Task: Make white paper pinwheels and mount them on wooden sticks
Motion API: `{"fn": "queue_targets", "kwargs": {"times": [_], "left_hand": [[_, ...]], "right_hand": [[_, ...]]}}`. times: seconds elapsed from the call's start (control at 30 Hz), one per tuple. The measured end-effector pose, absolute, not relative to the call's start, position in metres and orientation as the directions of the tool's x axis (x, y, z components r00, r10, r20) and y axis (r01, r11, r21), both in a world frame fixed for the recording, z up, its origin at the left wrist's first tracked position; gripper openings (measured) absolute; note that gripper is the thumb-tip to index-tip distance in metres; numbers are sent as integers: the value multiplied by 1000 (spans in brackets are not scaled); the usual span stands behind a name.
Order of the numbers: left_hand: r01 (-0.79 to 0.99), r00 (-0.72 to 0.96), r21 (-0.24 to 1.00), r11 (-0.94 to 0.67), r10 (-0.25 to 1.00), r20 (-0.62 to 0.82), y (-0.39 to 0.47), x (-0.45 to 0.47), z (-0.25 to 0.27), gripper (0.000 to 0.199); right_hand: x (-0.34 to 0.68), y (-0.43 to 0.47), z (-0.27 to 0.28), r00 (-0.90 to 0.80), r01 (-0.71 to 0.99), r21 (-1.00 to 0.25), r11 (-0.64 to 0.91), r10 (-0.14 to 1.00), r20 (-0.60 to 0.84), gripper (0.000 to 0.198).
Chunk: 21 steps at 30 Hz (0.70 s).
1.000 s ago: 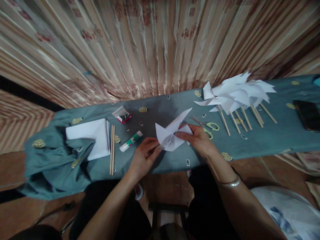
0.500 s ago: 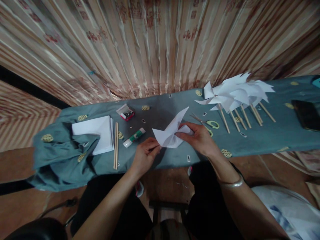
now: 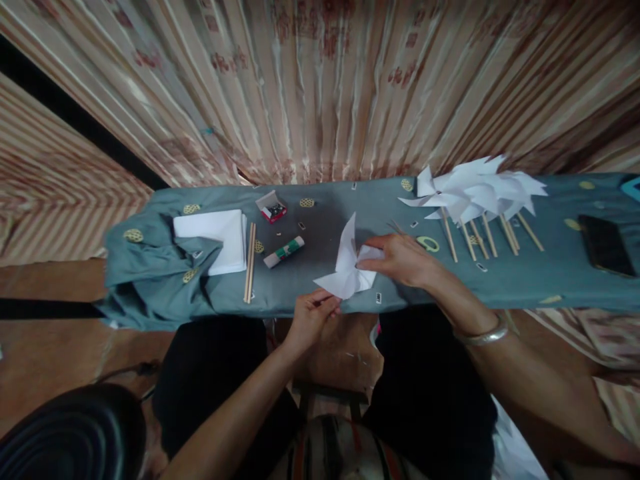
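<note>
A white paper pinwheel without a stick is held between my two hands above the cloth-covered table. My left hand pinches its lower edge near the table's front. Thumb and fingers of my right hand are closed on the folded blades at its right side, close to the centre. Just beyond that hand lie scissors with green handles, partly hidden by it. Left of the pinwheel are a glue stick, a small open box of dark pins or tacks and a few wooden sticks.
A stack of white paper lies at the left, partly under a fold of the grey-green tablecloth. Several finished pinwheels on sticks overlap at the back right. A dark phone rests at far right. Behind the table hangs a striped curtain.
The pinwheel has turned in my hands, its tall blade now pointing nearly straight up. My left hand has moved lower along its edge. The camera view has shifted slightly.
</note>
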<state>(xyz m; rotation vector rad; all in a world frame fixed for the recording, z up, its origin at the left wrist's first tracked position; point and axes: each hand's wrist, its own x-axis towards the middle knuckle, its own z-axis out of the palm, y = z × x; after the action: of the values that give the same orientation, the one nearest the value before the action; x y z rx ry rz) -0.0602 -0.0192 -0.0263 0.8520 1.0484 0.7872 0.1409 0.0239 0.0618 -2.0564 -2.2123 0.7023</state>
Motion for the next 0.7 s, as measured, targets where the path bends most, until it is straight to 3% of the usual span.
{"fn": "queue_targets", "kwargs": {"times": [0.13, 0.3, 0.53, 0.7], "left_hand": [[-283, 263, 741, 609, 792, -550, -36, -55, -27, 26], [-363, 233, 645, 673, 736, -636, -44, -57, -23, 28], [-452, 284, 595, 665, 739, -611, -46, -50, -11, 28], [-510, 325, 553, 659, 743, -586, -58, -38, -5, 30]], "right_hand": [[130, 38, 60, -217, 959, -256, 121, 896, -388, 22], [118, 56, 58, -304, 947, -252, 200, 814, -494, 19], [119, 74, 83, -391, 918, -259, 299, 785, -480, 12], [127, 70, 91, -363, 927, -295, 231, 753, -550, 11]]}}
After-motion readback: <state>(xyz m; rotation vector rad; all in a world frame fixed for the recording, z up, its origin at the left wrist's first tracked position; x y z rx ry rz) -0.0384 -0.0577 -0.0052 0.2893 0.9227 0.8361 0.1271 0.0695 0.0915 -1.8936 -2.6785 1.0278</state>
